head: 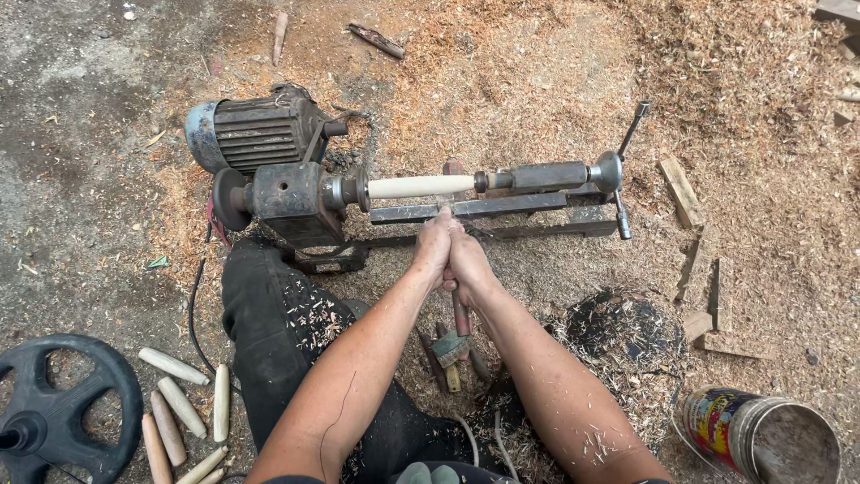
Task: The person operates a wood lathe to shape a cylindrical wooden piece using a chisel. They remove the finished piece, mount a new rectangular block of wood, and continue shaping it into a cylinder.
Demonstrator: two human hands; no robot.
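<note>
A small lathe (296, 193) sits on the ground with a pale wooden cylinder (419, 185) mounted between its headstock and tailstock (546, 176). My left hand (433, 246) and my right hand (468, 260) are clasped together on a turning chisel (460, 309), whose red handle runs back toward me. The tool's tip rests on the metal rest bar (502, 206) just below the cylinder. My black trouser leg (278, 332) is flecked with wood chips.
A grey electric motor (251, 133) stands behind the headstock. Several turned wooden pegs (184, 408) lie at lower left beside a black wheel (63, 408). More tools (448, 351) lie under my arms. A tin can (761, 435) is at lower right. Wood scraps (681, 190) and sawdust surround the lathe.
</note>
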